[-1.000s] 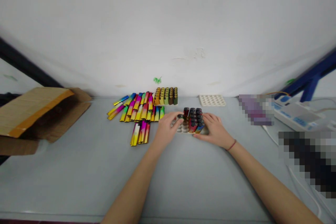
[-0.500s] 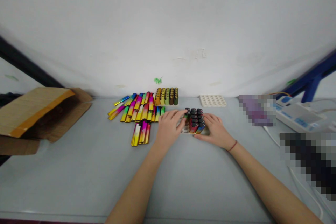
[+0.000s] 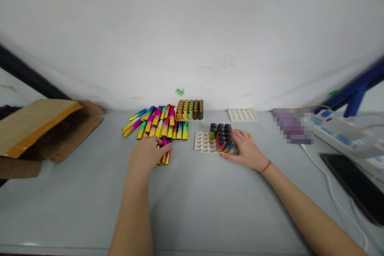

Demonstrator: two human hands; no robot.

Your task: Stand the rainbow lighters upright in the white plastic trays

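A white tray (image 3: 205, 148) with round holes stands in front of me, its left part bare. Upright lighters (image 3: 225, 137) with black tops fill much of its right part. My right hand (image 3: 244, 146) is curved round the tray's right end, thumb at the near edge and fingers beside the lighters. Over a small pile of shiny gold and pink lighter-like pieces (image 3: 165, 157) is my left hand (image 3: 146, 153), thumb and fingers apart. Its fingertips are partly hidden among the pieces. Behind it lies a bigger heap of shiny multicoloured pieces (image 3: 157, 122).
At the wall stand a full tray of gold-topped pieces (image 3: 190, 110) and a bare white tray (image 3: 243, 115). An opened cardboard box (image 3: 39, 124) is on the left. On the right are a power strip (image 3: 339, 132), white cables and a black phone (image 3: 355, 184).
My left hand has left the tray and moved left to the small pile, uncovering the tray's holes and a green lighter. My right hand has stayed at the tray.
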